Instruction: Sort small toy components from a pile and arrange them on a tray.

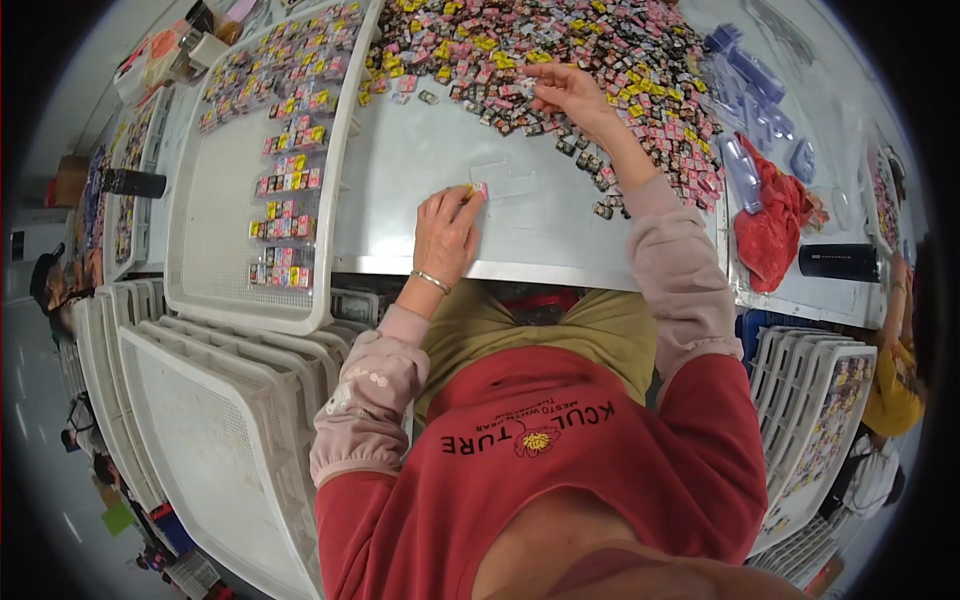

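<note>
Thumb and fingers of my left hand [445, 235] pinch small pink-and-yellow blocks [479, 189] low over the metal tabletop [400, 150]. Just right of those blocks lies a clear plastic case [502, 180], touching or very close to them. Farther up, my right hand [575, 97] hovers at the near edge of a wide pile of small pink, yellow and black blocks [640, 60]. Its thumb and fingertips come together by a small pale piece; whether that piece is in the grip or lies on the pile behind I cannot make out.
At left stands a white plastic tray [215, 200] with rows of filled clear cases [285, 222]. Stacked white trays [215, 440] lean below it. On the right lie clear plastic pieces [755, 90], a red cloth [770, 215] and a black cylinder [838, 261]. Other people work at both sides.
</note>
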The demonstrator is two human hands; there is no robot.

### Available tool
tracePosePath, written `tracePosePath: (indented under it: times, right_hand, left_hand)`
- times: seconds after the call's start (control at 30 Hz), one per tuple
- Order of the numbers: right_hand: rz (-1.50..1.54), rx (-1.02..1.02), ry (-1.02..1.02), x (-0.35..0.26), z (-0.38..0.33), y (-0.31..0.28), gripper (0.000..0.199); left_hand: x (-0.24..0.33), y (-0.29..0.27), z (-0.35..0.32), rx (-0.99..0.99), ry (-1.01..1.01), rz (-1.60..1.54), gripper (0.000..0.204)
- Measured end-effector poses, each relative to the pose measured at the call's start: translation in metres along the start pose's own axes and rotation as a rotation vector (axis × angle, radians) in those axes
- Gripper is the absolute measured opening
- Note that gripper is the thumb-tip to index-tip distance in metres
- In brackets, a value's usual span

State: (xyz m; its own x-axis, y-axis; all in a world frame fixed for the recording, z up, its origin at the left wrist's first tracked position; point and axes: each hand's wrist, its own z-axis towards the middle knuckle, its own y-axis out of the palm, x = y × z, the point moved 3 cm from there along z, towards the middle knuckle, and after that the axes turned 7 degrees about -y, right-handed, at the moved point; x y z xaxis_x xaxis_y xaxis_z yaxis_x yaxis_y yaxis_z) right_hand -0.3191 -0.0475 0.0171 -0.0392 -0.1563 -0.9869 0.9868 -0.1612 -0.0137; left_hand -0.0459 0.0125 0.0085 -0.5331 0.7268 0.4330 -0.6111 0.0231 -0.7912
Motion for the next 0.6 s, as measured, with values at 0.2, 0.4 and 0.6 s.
tracePosePath:
  times: [0.2,0.4,0.6]
  right_hand:
    - [-0.145,-0.211,0.174,-0.006,-0.062,0.060,0.020]
    - [-0.716,-0.023,-0.100,-0.001,-0.089,0.096,0.009]
    - [-0.941,0.115,-0.262,-0.003,-0.102,0.117,0.007]
  left_hand:
    - [0.004,0.000,0.001,-0.009,0.035,0.077,0.043]
    - [0.003,0.002,-0.002,0.016,0.041,0.091,0.040]
    - [0.005,0.001,-0.001,0.007,0.036,0.111,0.039]
